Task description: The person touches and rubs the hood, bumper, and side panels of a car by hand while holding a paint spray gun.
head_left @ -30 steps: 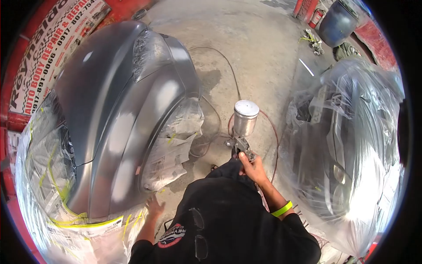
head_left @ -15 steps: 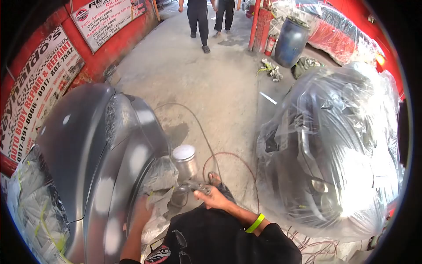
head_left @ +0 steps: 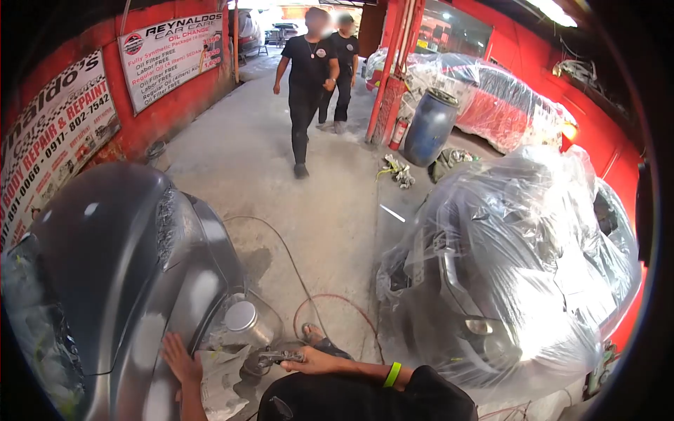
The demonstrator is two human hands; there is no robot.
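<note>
My right hand (head_left: 305, 360) is closed around the handle of a metal spray gun (head_left: 270, 356), low in the middle of the view. Just beyond the gun is a metal cup with a pale round lid (head_left: 241, 316); I cannot tell whether it is joined to the gun. My left hand (head_left: 181, 359), fingers spread, is at the grey car bumper (head_left: 193, 298) and appears to touch it. Light patches mark the bumper's dull surface. Masking paper (head_left: 219, 372) hangs between my left hand and the gun.
Two people (head_left: 309, 77) walk on the concrete floor ahead. A hose (head_left: 288, 256) curves across the floor near my foot. At right stands a plastic-covered car (head_left: 505, 281). Farther back are a blue drum (head_left: 430, 130), a fire extinguisher (head_left: 398, 133) and a red post (head_left: 390, 77).
The view has tilted up, showing more of the two people, who have come closer. My left hand has gone from a blur to spread fingers at the bumper. The spray gun stays in my right hand.
</note>
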